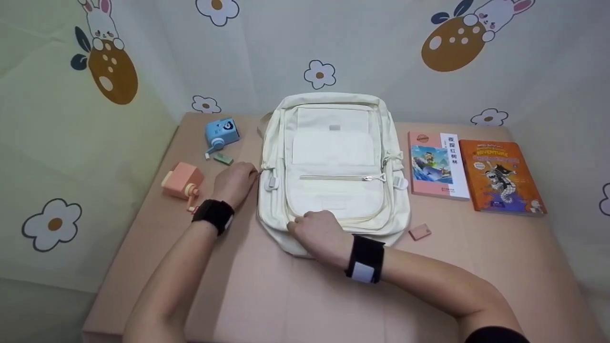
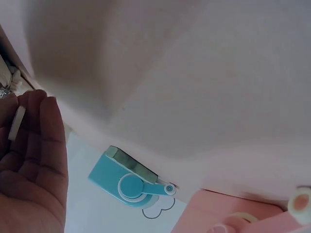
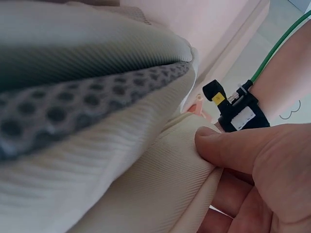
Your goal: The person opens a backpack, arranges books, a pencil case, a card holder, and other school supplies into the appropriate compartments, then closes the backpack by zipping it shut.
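Note:
A cream backpack (image 1: 333,190) lies front up in the middle of the table. At its left side, my left hand (image 1: 236,183) has its fingers curled against the bag's edge. The left wrist view shows a small pale tab (image 2: 17,124) held in these fingers, with a bit of silver zipper hardware just beyond. My right hand (image 1: 321,236) grips the fabric at the backpack's lower front edge. In the right wrist view, its thumb presses on a cream fold (image 3: 165,170), with the other fingers underneath. Dark mesh lining (image 3: 92,94) shows in a gap beside that fold.
Left of the bag are a blue crank pencil sharpener (image 1: 222,133), a green eraser (image 1: 223,158) and a pink crank sharpener (image 1: 182,181). On the right lie a pink-and-white book (image 1: 436,164), an orange book (image 1: 503,176) and a pink eraser (image 1: 420,232). A patterned curtain (image 1: 276,52) hangs behind.

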A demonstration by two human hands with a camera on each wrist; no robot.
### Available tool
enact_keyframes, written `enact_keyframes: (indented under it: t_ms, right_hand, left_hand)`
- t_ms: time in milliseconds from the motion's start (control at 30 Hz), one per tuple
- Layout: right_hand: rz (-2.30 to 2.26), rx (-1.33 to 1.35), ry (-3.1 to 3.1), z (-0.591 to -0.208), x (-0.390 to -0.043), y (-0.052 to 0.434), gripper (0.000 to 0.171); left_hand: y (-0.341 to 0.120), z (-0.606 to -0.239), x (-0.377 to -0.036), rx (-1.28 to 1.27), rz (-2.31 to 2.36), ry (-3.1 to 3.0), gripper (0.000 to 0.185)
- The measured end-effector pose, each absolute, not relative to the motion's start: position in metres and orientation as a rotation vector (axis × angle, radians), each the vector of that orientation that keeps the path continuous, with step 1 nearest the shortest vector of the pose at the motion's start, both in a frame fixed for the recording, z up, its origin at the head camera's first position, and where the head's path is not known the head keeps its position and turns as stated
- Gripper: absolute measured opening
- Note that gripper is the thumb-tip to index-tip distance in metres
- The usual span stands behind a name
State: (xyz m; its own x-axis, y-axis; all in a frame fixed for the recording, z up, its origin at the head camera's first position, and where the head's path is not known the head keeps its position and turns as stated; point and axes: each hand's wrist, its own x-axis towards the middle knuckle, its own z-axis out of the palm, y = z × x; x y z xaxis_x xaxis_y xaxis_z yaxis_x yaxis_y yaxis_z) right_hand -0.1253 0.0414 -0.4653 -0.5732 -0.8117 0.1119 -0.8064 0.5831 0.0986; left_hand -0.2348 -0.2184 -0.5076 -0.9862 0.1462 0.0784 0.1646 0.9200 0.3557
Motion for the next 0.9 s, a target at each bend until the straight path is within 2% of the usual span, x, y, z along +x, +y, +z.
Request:
enact_keyframes:
  t_ms: [200, 433, 567, 733, 800, 900]
  right_hand:
    - [-0.018, 1.373, -2.672, -0.469, -0.126, 0.043, 0.008]
    - [0.064, 1.371, -2.638, -0.471, -0.129, 0.050, 0.011]
    - [0.100, 1.347, -2.648, -0.469, -0.129, 0.053, 0.010]
    - [0.205, 1.341, -2.649, -0.469, -0.127, 0.061, 0.002]
    - [0.271, 1.340, -2.661, -0.468, -0.125, 0.070, 0.010]
    - [0.385, 1.321, -2.695, -0.466, -0.123, 0.094, 0.032]
  left_hand:
    - [-0.220, -0.500, -0.212, -0.431, -0.529, -2.944, 0.040]
    - [-0.213, -0.495, -0.158, -0.990, -0.561, -2.961, 0.076]
    - [-0.202, -0.504, -0.147, -1.150, -0.519, -2.897, 0.066]
    - [-0.196, -0.511, -0.147, -1.138, -0.518, -2.890, 0.050]
    - [-0.196, -0.510, -0.147, -1.113, -0.544, -2.924, 0.048]
    - [-0.195, -0.509, -0.147, -1.078, -0.598, -2.959, 0.046]
